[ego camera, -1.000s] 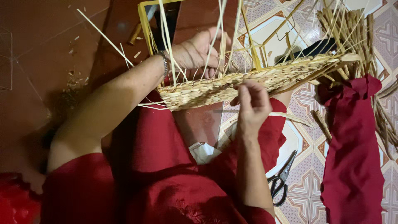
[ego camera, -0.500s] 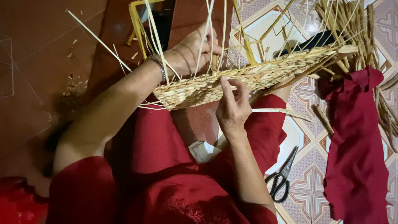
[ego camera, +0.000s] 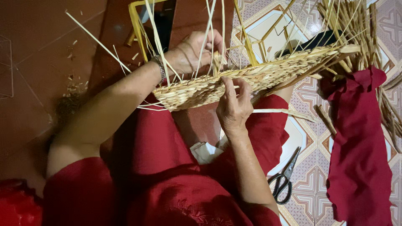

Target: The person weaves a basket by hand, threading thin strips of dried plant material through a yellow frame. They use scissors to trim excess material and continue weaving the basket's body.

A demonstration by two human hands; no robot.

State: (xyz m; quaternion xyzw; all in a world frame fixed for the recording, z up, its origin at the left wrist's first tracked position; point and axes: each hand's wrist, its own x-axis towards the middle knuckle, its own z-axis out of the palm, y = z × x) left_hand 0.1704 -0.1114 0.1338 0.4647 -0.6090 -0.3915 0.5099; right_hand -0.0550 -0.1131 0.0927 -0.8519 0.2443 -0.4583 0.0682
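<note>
Gripping the far side of the woven basket [ego camera: 251, 79], the left hand [ego camera: 194, 52] stays curled around the upright straw strands [ego camera: 209, 37], much as a second ago. Over that second the right hand [ego camera: 232, 106] has climbed the near wall, fingers now pinched on the rim weave. Basket rests over the lap; scissors [ego camera: 284, 178] lie untouched on the tiled floor [ego camera: 312, 142].

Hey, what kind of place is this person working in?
Probably a home floor used as a craft spot for basket weaving. The person sits on patterned floor tiles, with a half-woven basket on the lap, a bundle of straw strands and scissors lying alongside.
</note>
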